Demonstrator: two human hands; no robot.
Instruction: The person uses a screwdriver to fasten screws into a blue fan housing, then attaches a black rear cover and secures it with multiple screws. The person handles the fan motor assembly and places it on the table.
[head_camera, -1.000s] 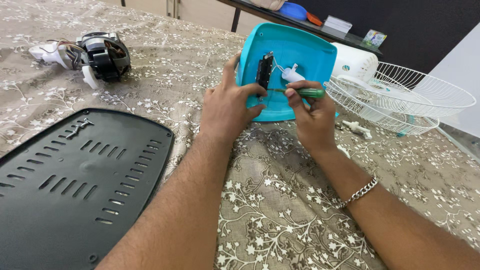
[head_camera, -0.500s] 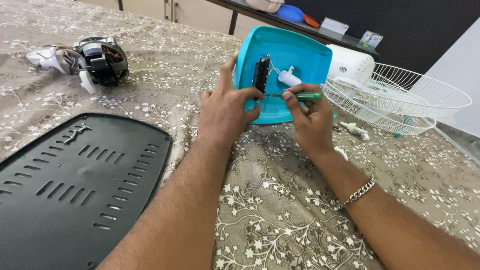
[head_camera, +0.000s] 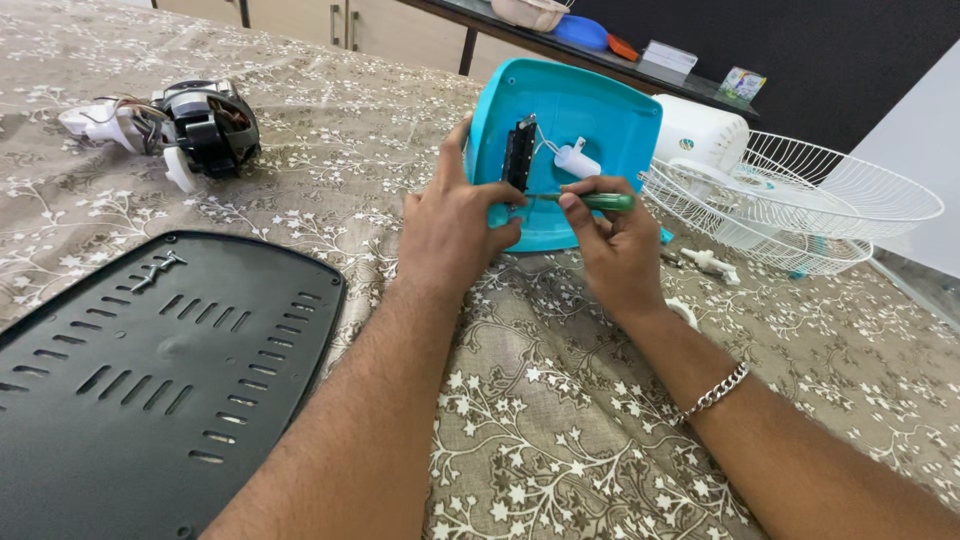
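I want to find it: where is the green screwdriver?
In the head view, the green screwdriver is in the right hand, right of centre, its tip against the tilted turquoise cover that the left hand holds.

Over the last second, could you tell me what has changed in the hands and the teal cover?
Little changed. The right hand shifted its fingers slightly along the green screwdriver, whose tip stays at the black part. The left hand still grips the teal cover, held upright. The black panel and motor lie as before.
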